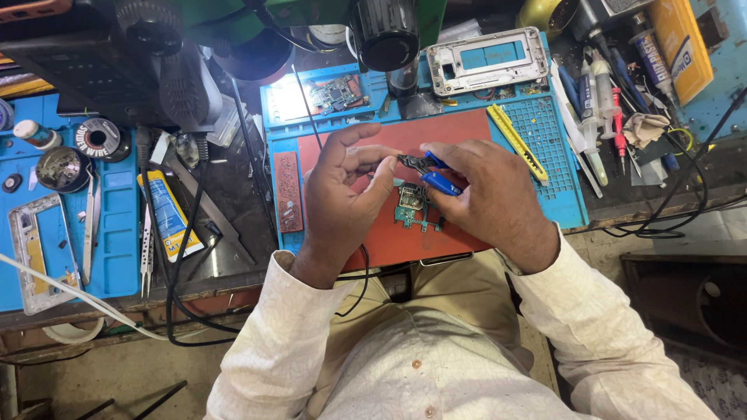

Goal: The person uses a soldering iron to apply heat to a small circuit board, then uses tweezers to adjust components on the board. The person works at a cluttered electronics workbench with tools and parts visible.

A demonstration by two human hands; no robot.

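My right hand [486,198] grips small cutters with blue handles [433,175], jaws pointing left. My left hand [348,187] is curled beside the jaws, thumb and fingertips pinched close at the tip; whatever is between them is too small to make out. Below both hands a small green circuit board [412,206] lies on the red mat [405,241], partly hidden by my fingers.
A blue work mat [556,163] surrounds the red one, with a yellow tool [515,140], a phone frame [486,61] and another board [336,93]. A microscope [385,35] hangs above. Tweezers [145,249], a tube [170,214], solder spool [97,138] and cables lie left.
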